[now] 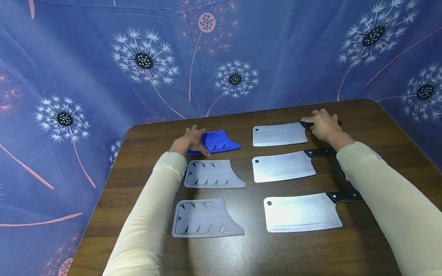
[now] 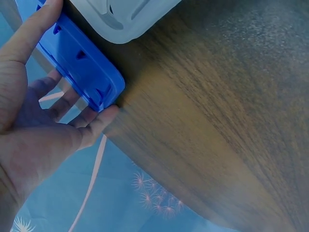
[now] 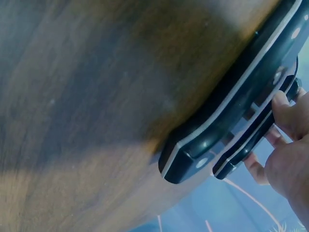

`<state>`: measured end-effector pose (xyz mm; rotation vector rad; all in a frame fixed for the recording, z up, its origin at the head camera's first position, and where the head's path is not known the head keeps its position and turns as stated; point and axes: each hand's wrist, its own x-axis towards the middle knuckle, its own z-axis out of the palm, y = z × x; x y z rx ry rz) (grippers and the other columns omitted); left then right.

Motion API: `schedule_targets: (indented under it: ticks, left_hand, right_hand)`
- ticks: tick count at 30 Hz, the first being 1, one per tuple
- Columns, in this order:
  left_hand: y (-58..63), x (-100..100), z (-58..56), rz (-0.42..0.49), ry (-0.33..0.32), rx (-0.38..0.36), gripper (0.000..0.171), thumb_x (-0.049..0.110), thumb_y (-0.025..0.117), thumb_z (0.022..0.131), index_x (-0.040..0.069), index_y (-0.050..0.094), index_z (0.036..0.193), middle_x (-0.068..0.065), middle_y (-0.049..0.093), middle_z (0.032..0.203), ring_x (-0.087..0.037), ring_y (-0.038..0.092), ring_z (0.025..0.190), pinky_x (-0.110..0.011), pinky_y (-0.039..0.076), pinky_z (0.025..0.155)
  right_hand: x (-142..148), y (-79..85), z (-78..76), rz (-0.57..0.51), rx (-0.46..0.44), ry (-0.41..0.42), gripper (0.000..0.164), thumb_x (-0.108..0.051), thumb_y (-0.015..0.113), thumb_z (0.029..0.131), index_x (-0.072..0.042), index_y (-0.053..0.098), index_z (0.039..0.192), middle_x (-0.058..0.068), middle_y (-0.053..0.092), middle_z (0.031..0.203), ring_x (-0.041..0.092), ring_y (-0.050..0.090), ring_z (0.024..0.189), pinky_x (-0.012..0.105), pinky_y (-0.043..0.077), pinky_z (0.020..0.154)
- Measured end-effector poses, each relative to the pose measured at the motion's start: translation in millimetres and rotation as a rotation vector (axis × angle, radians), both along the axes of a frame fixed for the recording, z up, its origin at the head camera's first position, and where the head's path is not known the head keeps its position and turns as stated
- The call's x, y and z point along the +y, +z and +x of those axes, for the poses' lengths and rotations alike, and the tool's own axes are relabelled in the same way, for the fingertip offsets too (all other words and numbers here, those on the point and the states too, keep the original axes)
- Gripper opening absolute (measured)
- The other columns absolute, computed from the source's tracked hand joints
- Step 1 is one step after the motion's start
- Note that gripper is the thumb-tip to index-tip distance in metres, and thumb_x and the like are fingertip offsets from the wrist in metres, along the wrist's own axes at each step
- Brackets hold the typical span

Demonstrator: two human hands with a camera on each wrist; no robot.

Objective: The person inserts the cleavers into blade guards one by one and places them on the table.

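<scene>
In the head view my left hand (image 1: 191,140) grips a blue cleaver blade guard (image 1: 222,142) at its left end, near the back of the table. The left wrist view shows the thumb along one edge of the guard (image 2: 89,63) and the other fingers at the opposite edge. My right hand (image 1: 324,124) holds the far cleaver (image 1: 279,135) by its black handle, the blade lying flat and pointing left. Thumb and fingers stand on either side of that handle (image 3: 253,133) in the right wrist view, with part of the grip hidden behind the hand.
Two grey blade guards (image 1: 214,175) lie in a column in front of the blue one. Another two cleavers, a middle one (image 1: 283,167) and a near one (image 1: 304,214), lie to their right. Behind the brown wooden table (image 1: 255,257) hangs a blue dandelion-patterned cloth (image 1: 103,69).
</scene>
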<state>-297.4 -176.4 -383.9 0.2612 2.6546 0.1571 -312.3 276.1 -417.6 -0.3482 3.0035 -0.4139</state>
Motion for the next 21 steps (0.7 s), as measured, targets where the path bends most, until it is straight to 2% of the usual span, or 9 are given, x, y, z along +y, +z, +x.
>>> schedule_targets:
  ticks: [5,9,12,16,21]
  left_hand:
    - [-2.5,-3,0.7,0.032,0.009,0.036,0.107,0.045,0.086,0.066,0.017,0.028,0.152,-0.019,0.015,0.154,-0.041,0.018,0.137,-0.057,0.035,0.103]
    - [-5.5,-6,0.6,0.074,0.016,0.102,0.105,0.046,0.087,0.065,0.018,0.031,0.15,-0.018,0.015,0.153,-0.04,0.019,0.135,-0.059,0.035,0.101]
    - [-6.9,-9,1.4,0.115,0.01,0.186,0.106,0.046,0.087,0.064,0.019,0.031,0.149,-0.018,0.018,0.15,-0.04,0.019,0.134,-0.061,0.032,0.1]
    - [-5.9,-11,4.8,0.16,-0.014,0.335,0.109,0.047,0.088,0.062,0.018,0.031,0.149,-0.018,0.024,0.145,-0.041,0.021,0.131,-0.061,0.033,0.099]
    - [-1.6,-12,9.9,0.187,-0.042,0.509,0.108,0.047,0.088,0.061,0.015,0.033,0.148,-0.019,0.03,0.141,-0.042,0.028,0.127,-0.058,0.036,0.094]
  right_hand:
    - [1,5.0,3.1,0.012,0.084,0.016,0.061,0.014,0.054,0.082,-0.003,0.047,0.141,0.026,0.042,0.127,0.043,0.032,0.116,0.062,0.02,0.089]
    - [2,11.7,7.0,0.035,0.161,0.009,0.063,0.012,0.054,0.082,-0.005,0.045,0.142,0.024,0.043,0.12,0.042,0.032,0.112,0.063,0.02,0.087]
    - [2,16.3,11.0,0.034,0.225,0.002,0.066,0.012,0.056,0.08,-0.006,0.045,0.142,0.025,0.043,0.118,0.043,0.032,0.108,0.064,0.019,0.088]
    - [2,20.8,17.9,0.003,0.312,-0.012,0.069,0.014,0.057,0.078,-0.008,0.045,0.142,0.027,0.042,0.12,0.045,0.031,0.109,0.065,0.018,0.089]
    - [2,21.9,28.5,-0.082,0.433,-0.022,0.071,0.017,0.05,0.076,-0.009,0.047,0.142,0.028,0.042,0.119,0.047,0.031,0.109,0.062,0.014,0.088]
